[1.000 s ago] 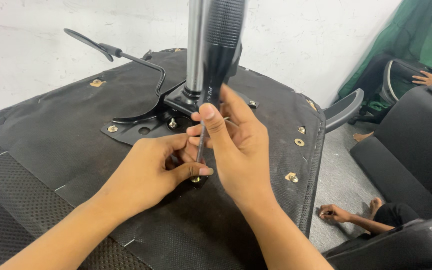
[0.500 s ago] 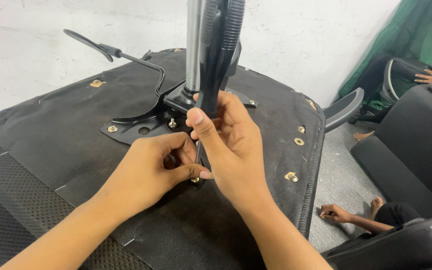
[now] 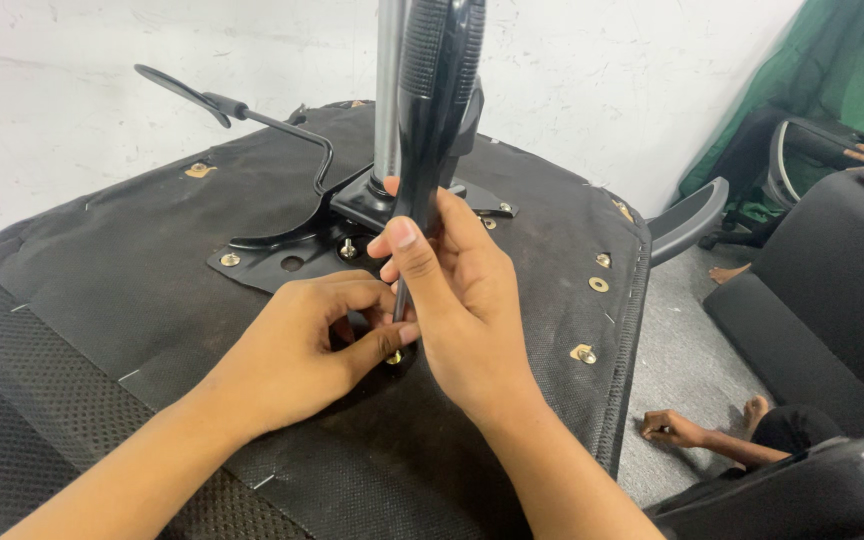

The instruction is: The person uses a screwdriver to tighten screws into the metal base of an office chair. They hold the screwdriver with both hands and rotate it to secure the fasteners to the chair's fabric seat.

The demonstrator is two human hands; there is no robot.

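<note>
At frame centre my right hand [image 3: 462, 300] grips the black screwdriver [image 3: 430, 130], now shifted slightly lower on its handle, tip on the brass screw [image 3: 393, 357] my left hand [image 3: 302, 350] pinches against the upturned seat base [image 3: 102, 290], so driving continues.

A rough white plaster wall [image 3: 592, 70] fills the top of the frame; grey floor [image 3: 682, 350] at lower right, green cloth [image 3: 832, 70] upper right, black chair parts [image 3: 822, 330] along the right edge.

The seat underside [image 3: 132, 290] is black fabric with brass-coloured bolts [image 3: 598, 284], the screwdriver handle [image 3: 437, 110] glossy black, the wall [image 3: 52, 120] white.
</note>
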